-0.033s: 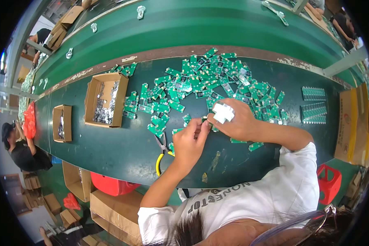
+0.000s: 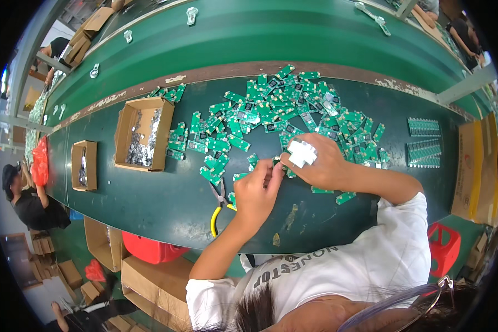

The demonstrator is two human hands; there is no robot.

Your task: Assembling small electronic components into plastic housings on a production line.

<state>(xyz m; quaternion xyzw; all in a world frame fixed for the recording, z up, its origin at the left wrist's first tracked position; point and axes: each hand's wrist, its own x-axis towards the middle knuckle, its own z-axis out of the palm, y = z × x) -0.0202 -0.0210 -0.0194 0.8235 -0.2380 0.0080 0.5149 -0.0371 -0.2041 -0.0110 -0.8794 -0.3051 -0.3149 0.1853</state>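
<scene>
My left hand (image 2: 254,193) is closed, its thumb and fingers pinched together at the near edge of a heap of green circuit boards (image 2: 265,105). Right beside it, fingertips meeting, is my right hand (image 2: 329,169), also closed. What the fingertips hold is too small and hidden to make out. A white blocky shape (image 2: 302,153) shows over the back of my right hand; its kind is unclear. Cutting pliers (image 2: 216,213) with yellow handles lie next to my left wrist, jaws apart. A few loose boards (image 2: 346,197) lie just below my right forearm.
On the left stand an open cardboard box (image 2: 165,138) of small metal parts and a smaller box (image 2: 92,166). Board panels (image 2: 424,154) lie at the right, near a large carton (image 2: 476,171). Beyond the table ledge, a green conveyor (image 2: 282,33) carries small clear-and-white parts (image 2: 191,15).
The small parts on the conveyor have shifted very slightly to the right. A person's arm at the lower left has moved a little. My hands hold almost the same pose.
</scene>
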